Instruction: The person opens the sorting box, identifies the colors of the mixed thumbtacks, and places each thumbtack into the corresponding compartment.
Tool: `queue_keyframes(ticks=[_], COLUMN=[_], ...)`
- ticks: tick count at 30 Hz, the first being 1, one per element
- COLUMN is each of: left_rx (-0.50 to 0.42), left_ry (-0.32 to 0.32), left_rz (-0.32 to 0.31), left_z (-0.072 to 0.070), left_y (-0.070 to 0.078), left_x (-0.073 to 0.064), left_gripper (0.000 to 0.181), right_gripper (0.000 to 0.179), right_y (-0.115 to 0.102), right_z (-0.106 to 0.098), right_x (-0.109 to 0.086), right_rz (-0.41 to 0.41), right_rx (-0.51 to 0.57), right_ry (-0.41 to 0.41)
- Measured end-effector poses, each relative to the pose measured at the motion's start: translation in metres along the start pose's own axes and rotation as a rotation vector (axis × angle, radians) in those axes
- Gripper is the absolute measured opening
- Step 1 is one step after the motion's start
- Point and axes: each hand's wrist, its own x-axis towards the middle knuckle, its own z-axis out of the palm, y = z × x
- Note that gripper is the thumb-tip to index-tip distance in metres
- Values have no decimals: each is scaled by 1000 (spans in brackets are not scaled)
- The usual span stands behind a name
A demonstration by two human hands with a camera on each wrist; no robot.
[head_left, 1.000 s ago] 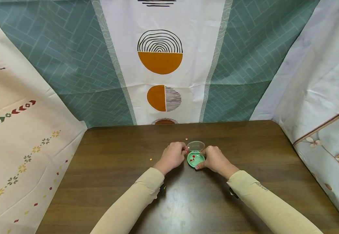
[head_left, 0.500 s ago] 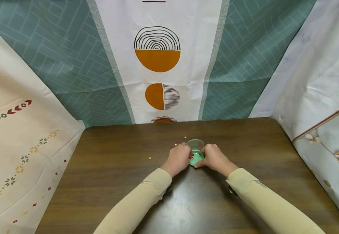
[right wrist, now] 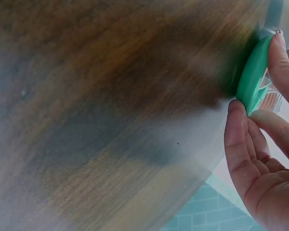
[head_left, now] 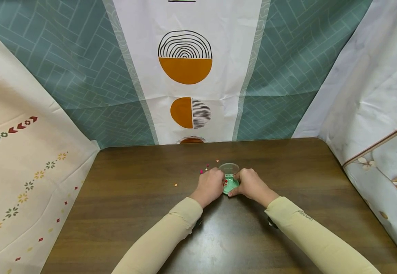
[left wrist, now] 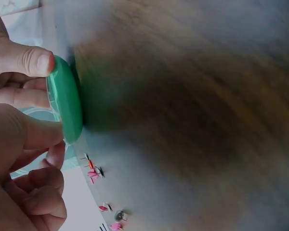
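Note:
A small round green case (head_left: 232, 186) with a hinged clear lid (head_left: 229, 166) stands open on the table, with several red push pins (head_left: 225, 182) inside. My right hand (head_left: 251, 184) grips its right side, thumb at the near edge. My left hand (head_left: 210, 184) is at the left rim with curled fingers. In the left wrist view, its thumb touches the green case (left wrist: 67, 101). The case hides some fingertips there, so I cannot see whether they hold a pin. The right wrist view shows the right thumb (right wrist: 236, 125) against the green case (right wrist: 254, 72).
Loose pink and red push pins (left wrist: 94, 172) lie on the brown table (head_left: 137, 213), just beyond my left hand. One small orange piece (head_left: 175, 185) lies to the left and another (head_left: 217, 160) near the back. Patterned cloth (head_left: 191, 72) hangs behind and at both sides.
My left hand has moved right from beside the case onto its left rim, uncovering loose push pins behind it. The right hand keeps its grip. Little differs over the last half second.

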Motion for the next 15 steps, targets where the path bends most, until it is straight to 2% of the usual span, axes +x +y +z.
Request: queue_keyframes(ticks=[4, 8, 15], left_rx=[-34, -105, -181], left_ry=[57, 97, 156], left_rz=[7, -8, -60], left_z=[-1, -5, -24], left_y=[-5, -14, -47], left_x=[-3, -8, -15], left_gripper=[12, 11, 11], right_gripper=[40, 40, 38], right_y=[-1, -2, -2], right_z=[0, -1, -1], right_x=[-1, -1, -1], right_rz=[14, 17, 33], right_rx=[2, 6, 4], right_ry=[-7, -11, -16])
